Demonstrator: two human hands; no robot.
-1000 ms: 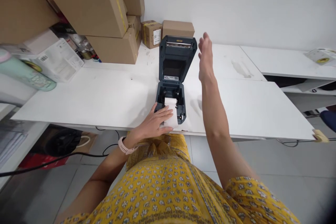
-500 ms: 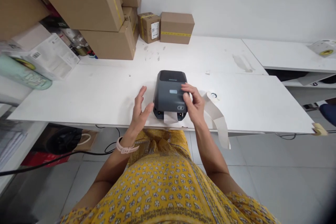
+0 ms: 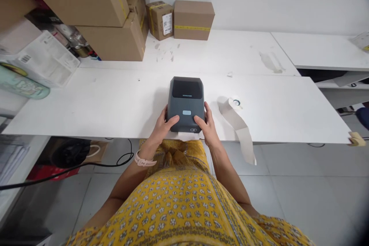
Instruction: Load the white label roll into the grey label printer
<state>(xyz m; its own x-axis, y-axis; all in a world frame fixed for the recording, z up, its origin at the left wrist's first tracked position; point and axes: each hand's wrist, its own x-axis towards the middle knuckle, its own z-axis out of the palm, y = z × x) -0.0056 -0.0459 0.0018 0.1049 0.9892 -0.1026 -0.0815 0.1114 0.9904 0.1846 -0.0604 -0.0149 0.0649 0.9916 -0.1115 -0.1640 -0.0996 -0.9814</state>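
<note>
A dark grey label printer point(image 3: 186, 102) stands at the front edge of the white table, its lid down. A short strip of white label paper point(image 3: 188, 136) sticks out from its front. My left hand point(image 3: 163, 127) grips the printer's left side, thumb on top of the lid. On the opposite side my right hand point(image 3: 208, 126) holds it the same way, thumb on the lid and fingers along the wall. To the right lies a small roll of white labels point(image 3: 232, 103), its loose strip curling over the table edge.
Cardboard boxes point(image 3: 112, 42) are stacked at the back left, with two smaller ones, including a brown box point(image 3: 193, 19), against the wall. A white carton point(image 3: 49, 59) and a mint green bottle point(image 3: 24, 82) lie far left. A black cable point(image 3: 86, 166) runs below the table.
The printer's lid has come down over the front gap. My left hand has moved in from beside the printer to grip it, and my right hand has slid to its right side.
</note>
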